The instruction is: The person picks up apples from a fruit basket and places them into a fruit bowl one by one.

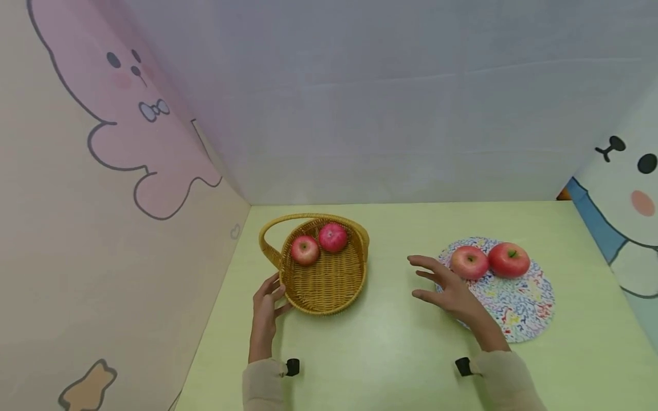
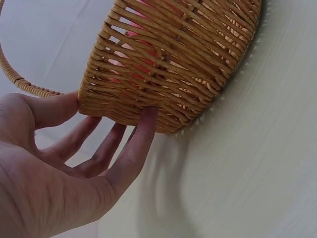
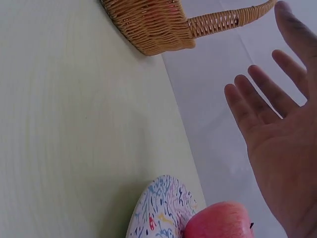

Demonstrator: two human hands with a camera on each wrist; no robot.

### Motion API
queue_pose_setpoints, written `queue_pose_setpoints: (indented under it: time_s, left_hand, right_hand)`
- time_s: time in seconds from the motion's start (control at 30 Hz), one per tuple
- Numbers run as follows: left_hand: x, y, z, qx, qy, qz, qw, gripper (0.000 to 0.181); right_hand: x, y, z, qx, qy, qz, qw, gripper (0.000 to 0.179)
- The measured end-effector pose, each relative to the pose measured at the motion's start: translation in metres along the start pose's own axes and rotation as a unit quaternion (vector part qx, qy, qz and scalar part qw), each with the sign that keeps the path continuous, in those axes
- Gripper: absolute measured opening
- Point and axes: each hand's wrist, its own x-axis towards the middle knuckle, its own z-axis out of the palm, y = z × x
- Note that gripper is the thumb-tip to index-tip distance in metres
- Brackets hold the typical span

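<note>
A wicker basket [image 1: 324,285] with a tall hoop handle stands on the table at centre left. Inside, toward its back, lie a red apple [image 1: 305,250] and a deeper pink round fruit [image 1: 333,237]. My left hand [image 1: 265,305] holds the basket at its left side, with bent fingers against the woven outer wall [image 2: 148,89]. Over the left edge of a speckled round plate [image 1: 519,311], my right hand [image 1: 454,294] is spread and holds nothing. Two apples rest side by side on the plate: a pinkish one [image 1: 469,262] nearest that hand and a redder one [image 1: 509,260].
The pale green table [image 1: 380,354] meets a white cloth wall [image 1: 401,114] at the back. A side wall with a pink cartoon bear [image 1: 149,148] borders it on the left, and a white cartoon bear panel [image 1: 627,211] on the right.
</note>
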Motion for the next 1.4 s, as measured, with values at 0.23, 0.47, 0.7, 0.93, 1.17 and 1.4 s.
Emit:
queue_pose_setpoints:
  time_s: [0.23, 0.47, 0.7, 0.93, 1.17, 1.4]
  left_hand:
    - [-0.001, 0.000, 0.000, 0.003, 0.000, -0.007, 1.0000, 0.046]
    - [0.002, 0.001, 0.000, -0.002, -0.001, -0.007, 1.0000, 0.047]
    - [0.002, 0.003, 0.000, -0.001, 0.004, -0.002, 1.0000, 0.046]
    - [0.002, 0.002, 0.002, -0.003, -0.002, -0.007, 1.0000, 0.047]
    - [0.002, 0.002, 0.003, -0.003, -0.003, -0.009, 1.0000, 0.046]
    - [0.000, 0.003, 0.002, -0.002, 0.002, -0.017, 0.9998, 0.049]
  right_hand:
    - [0.015, -0.006, 0.023, -0.026, 0.024, -0.009, 0.9993, 0.067]
    - [0.026, -0.012, 0.054, -0.009, 0.078, -0.016, 0.9968, 0.065]
    - [0.029, -0.012, 0.088, 0.015, 0.128, -0.014, 0.9915, 0.065]
    - [0.036, -0.017, 0.110, 0.017, 0.129, -0.024, 0.9912, 0.067]
    - [0.051, -0.018, 0.125, 0.010, 0.120, -0.025, 0.9925, 0.074]
    - [0.069, -0.020, 0.136, -0.012, 0.106, 0.010, 0.9942, 0.072]
